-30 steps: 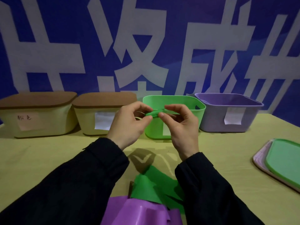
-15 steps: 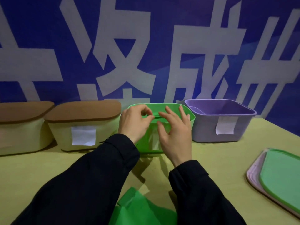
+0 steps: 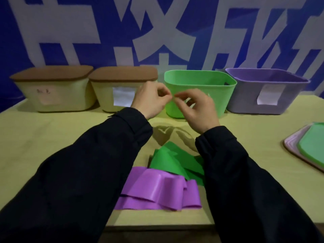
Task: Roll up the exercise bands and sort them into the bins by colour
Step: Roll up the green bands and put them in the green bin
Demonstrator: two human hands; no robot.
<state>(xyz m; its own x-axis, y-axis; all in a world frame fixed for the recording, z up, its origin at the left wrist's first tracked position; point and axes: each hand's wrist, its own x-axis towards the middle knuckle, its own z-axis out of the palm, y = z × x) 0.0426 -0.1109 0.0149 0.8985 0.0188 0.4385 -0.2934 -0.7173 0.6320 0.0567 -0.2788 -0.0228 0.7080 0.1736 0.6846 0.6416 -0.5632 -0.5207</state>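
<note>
Bands: a green one (image 3: 175, 163) and a purple one (image 3: 157, 192) lie unrolled on the worktop (image 3: 52, 137). Both hands, left (image 3: 150, 100) and right (image 3: 198, 111), have drawn back from the green bin (image 3: 219, 88); whether their curled fingertips still pinch anything, I cannot tell. Probably one roll is binned.

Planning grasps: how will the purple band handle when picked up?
Probably floppy: the purple band lies in loose folds and ripples on the table. Its glossy sheen hints it may be slippery. It looks thin, so likely light, and would drape from a one-point grasp.
</note>
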